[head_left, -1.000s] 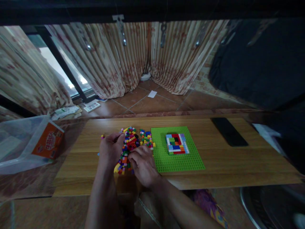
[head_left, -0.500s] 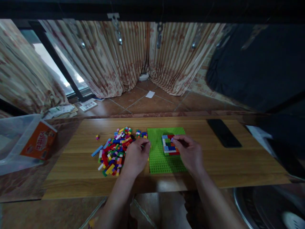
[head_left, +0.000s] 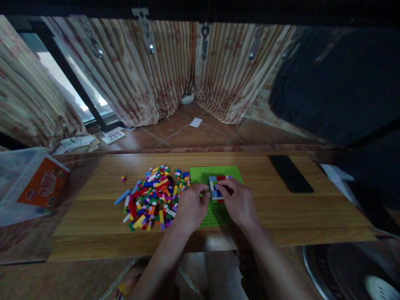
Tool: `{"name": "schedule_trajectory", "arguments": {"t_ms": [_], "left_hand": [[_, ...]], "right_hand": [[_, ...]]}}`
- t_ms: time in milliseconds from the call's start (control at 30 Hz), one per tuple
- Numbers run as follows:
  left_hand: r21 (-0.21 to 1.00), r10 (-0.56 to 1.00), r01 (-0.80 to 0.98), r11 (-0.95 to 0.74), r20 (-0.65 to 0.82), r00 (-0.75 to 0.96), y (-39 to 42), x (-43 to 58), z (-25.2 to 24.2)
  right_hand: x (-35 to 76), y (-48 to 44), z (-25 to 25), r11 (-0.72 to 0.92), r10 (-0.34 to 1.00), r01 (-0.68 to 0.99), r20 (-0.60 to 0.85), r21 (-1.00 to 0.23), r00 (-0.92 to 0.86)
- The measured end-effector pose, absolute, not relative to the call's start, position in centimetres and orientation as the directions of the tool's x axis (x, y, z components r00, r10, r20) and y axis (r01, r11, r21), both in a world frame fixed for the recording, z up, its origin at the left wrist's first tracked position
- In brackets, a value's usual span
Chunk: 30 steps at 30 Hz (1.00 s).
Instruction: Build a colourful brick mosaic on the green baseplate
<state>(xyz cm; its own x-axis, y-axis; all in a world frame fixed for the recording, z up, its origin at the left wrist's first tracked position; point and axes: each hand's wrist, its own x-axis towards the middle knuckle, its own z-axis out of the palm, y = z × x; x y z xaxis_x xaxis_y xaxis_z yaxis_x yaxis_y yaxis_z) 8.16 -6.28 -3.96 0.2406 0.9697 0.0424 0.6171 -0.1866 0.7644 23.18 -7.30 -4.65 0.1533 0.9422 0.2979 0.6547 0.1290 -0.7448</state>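
Observation:
A green baseplate [head_left: 200, 174] lies on the wooden table [head_left: 281, 208], bearing a small multicoloured brick build [head_left: 216, 182]. My right hand [head_left: 239, 203] rests on the near side of that build, fingers curled and pressed onto it. My left hand [head_left: 190, 208] sits at the plate's left edge, fingertips pinched on a small piece I cannot make out, close to the build. A heap of loose coloured bricks [head_left: 151, 198] spreads to the left of the plate, beside my left hand.
A black phone [head_left: 290, 173] lies at the table's far right. A lone small brick [head_left: 123, 178] sits left of the heap. A clear plastic bin with an orange box [head_left: 40, 183] stands off the left end. Curtains and tiled floor lie beyond.
Both hands left the brick heap and went right to the baseplate. Since half a second ago the right hand has come down over the build's near side and the left hand has closed in beside it.

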Motion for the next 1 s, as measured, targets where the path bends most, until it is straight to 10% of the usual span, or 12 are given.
{"name": "schedule_trajectory", "arguments": {"t_ms": [1000], "left_hand": [[0.729, 0.960, 0.651, -0.210, 0.027, 0.280, -6.4, 8.9, -4.5]], "right_hand": [[24.2, -7.4, -5.3, 0.242, 0.962, 0.740, 0.257, -0.628, -0.096]]}}
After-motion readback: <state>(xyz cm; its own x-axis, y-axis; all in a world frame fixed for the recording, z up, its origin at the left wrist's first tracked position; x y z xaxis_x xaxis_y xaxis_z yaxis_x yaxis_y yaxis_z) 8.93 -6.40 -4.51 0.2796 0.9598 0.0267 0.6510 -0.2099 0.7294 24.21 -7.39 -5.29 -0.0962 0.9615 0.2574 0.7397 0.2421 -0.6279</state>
